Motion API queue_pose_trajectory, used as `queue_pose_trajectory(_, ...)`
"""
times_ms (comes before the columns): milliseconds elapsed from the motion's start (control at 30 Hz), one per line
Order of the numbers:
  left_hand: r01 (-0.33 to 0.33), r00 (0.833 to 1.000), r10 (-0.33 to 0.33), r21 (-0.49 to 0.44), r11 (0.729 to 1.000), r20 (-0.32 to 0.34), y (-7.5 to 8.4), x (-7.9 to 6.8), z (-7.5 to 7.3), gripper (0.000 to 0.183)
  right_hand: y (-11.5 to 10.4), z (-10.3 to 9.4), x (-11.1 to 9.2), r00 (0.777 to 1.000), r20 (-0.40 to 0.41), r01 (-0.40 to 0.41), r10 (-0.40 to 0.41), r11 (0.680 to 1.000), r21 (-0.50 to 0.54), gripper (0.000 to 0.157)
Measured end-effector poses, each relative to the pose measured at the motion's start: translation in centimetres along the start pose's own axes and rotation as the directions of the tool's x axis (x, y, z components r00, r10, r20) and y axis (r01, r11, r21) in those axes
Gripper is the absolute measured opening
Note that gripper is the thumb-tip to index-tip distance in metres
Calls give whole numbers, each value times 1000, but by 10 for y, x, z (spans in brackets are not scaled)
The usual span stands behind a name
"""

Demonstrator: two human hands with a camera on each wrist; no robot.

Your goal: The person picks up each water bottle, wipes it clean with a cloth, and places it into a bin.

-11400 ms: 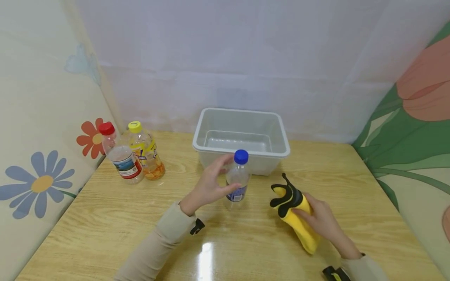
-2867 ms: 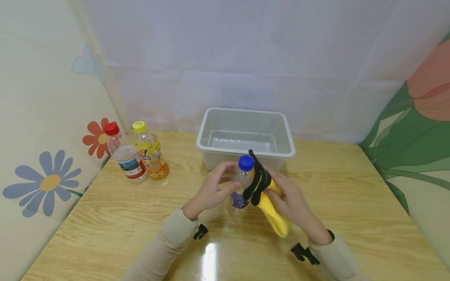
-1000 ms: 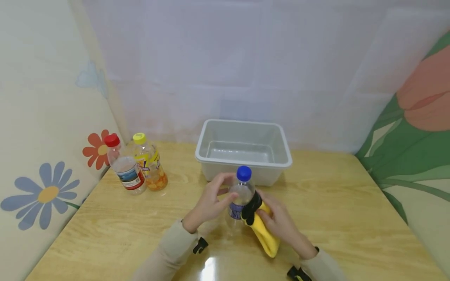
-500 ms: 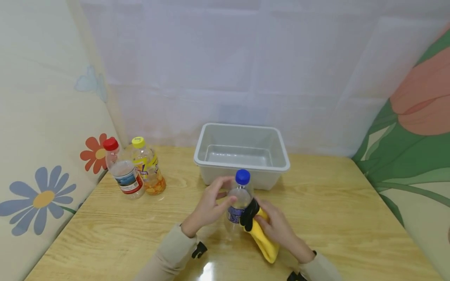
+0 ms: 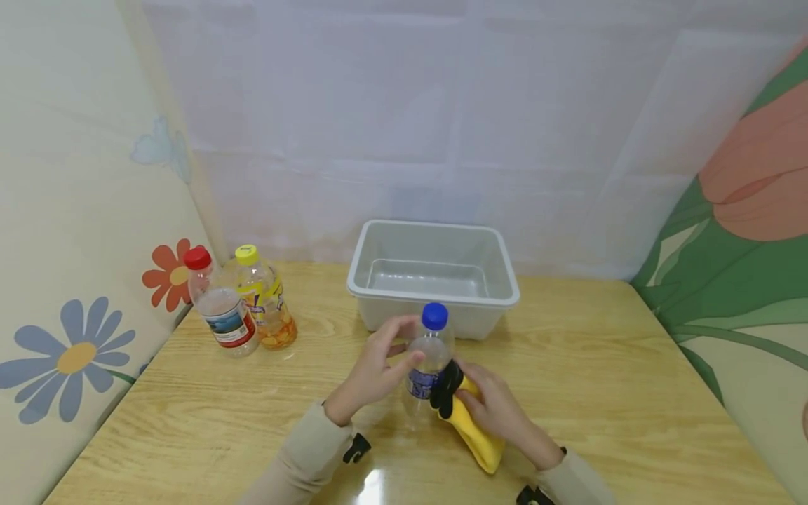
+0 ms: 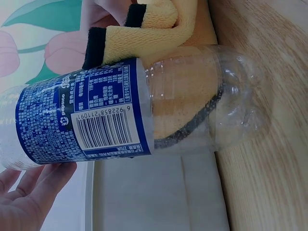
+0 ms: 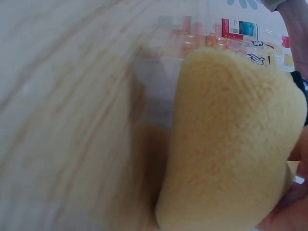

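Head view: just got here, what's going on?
A person's left grip holds a blue-capped bottle while the right grip holds a yellow cloth, its black edging against the bottle's side. A grey bin stands just behind the bottle on the table. A red-capped bottle and a yellow-capped bottle stand side by side off to the left, neither one held.

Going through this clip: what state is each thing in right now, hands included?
Blue-capped bottle: capped, upright
Yellow cloth: bunched, beside that bottle
Red-capped bottle: capped, standing
Yellow-capped bottle: capped, standing
Grey bin: open-topped, upright
Left hand: holding the blue-capped bottle
Right hand: gripping the cloth
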State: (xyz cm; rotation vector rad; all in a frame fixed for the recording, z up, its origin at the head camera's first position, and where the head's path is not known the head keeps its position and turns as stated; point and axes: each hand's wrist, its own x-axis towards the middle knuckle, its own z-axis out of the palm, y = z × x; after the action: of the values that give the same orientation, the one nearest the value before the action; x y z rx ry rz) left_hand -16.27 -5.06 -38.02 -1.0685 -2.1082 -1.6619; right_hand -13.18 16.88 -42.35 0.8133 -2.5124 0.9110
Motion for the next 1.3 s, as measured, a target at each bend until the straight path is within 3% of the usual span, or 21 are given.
queue_pose_trajectory(267, 8, 1000, -7, -23, 1000, 13, 0, 3, -1, 51, 2, -6, -1, 997, 23, -69, 68, 997, 42, 61)
queue_pose_trajectory(600, 49, 997, -46, -50, 998, 70, 0, 6, -7, 50, 3, -20, -4, 998, -69, -7, 8, 1000, 19, 60)
queue_pose_trajectory(800, 70, 993, -65, -49, 996, 94, 0, 7, -10, 46, 7, -27, -5, 993, -113, -15, 18, 999, 28, 60)
queue_pose_trajectory(1067, 46, 993, -40, -43, 998, 114, 1, 7, -11, 46, 1, -37, -3, 987, -161, 19, -14, 999, 29, 64)
queue_pose_trajectory(1300, 48, 994, -39, -94, 994, 103, 0, 6, -11, 50, -4, -46, 0, 982, -185, 51, -46, 998, 26, 63)
